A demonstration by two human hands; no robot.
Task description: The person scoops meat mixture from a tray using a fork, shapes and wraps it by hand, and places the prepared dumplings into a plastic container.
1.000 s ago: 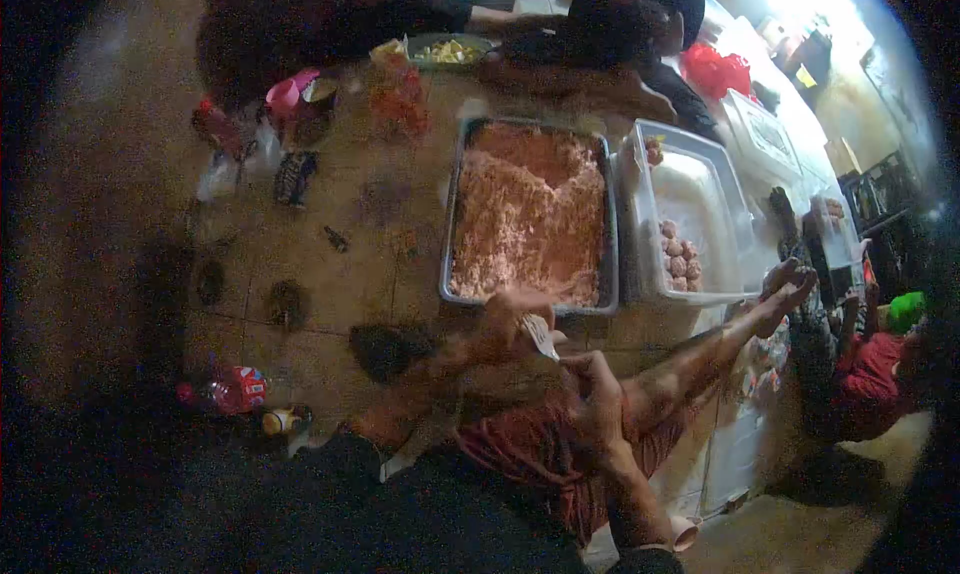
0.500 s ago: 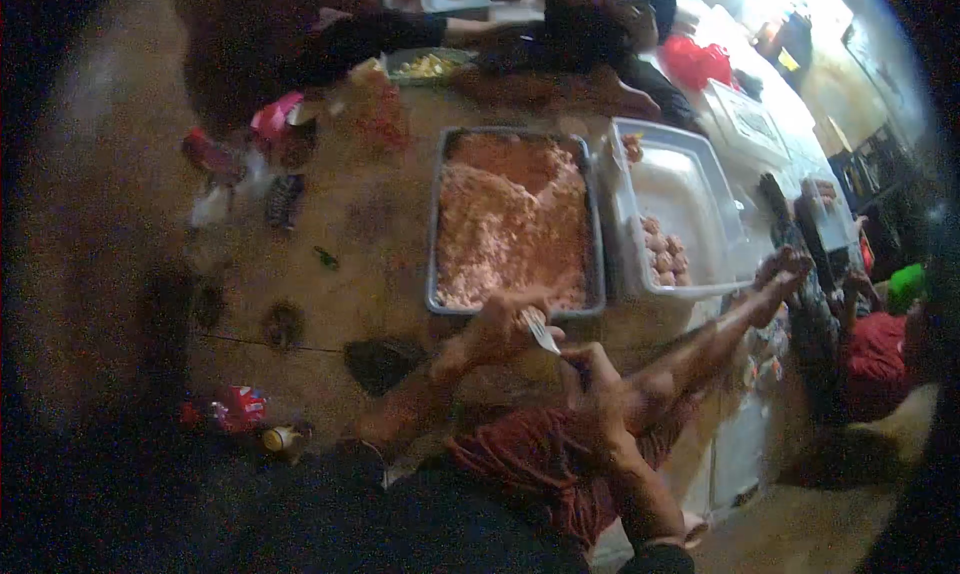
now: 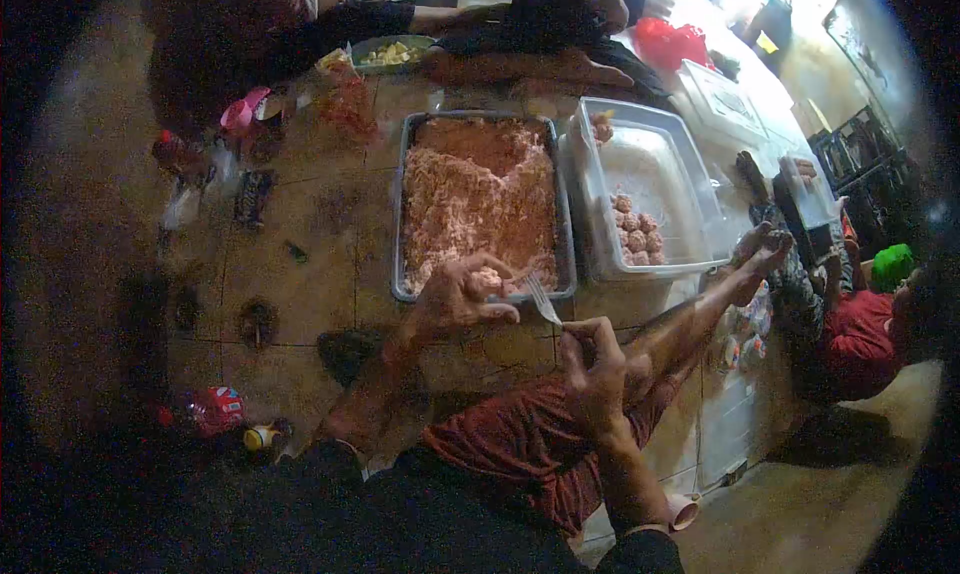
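Note:
My left hand [image 3: 455, 299] curls around a small lump of pinkish meat mixture [image 3: 486, 280], over the near edge of a grey tray [image 3: 400, 214]. That tray is filled with the same mixture [image 3: 480, 209]. In my right hand [image 3: 597, 374] is a fork [image 3: 541, 299], gripped by the handle with its tines up, just right of the lump and apart from it. Right of the tray stands a clear plastic box [image 3: 708, 199] with several meat balls [image 3: 638, 236] in its near left corner and a few at its far left.
Other people sit across the top, near a bowl of yellowish food [image 3: 395, 54]. A person in red [image 3: 862, 344] is at the right. A red-labelled bottle [image 3: 218, 410] and a small yellow-white container [image 3: 262, 437] lie left of my legs. A lidded box [image 3: 730, 102] stands at the upper right.
The fork's tines have come away from the lump in my left hand, and the two hands are further apart. The whole view has shifted, so the tray and box appear further left.

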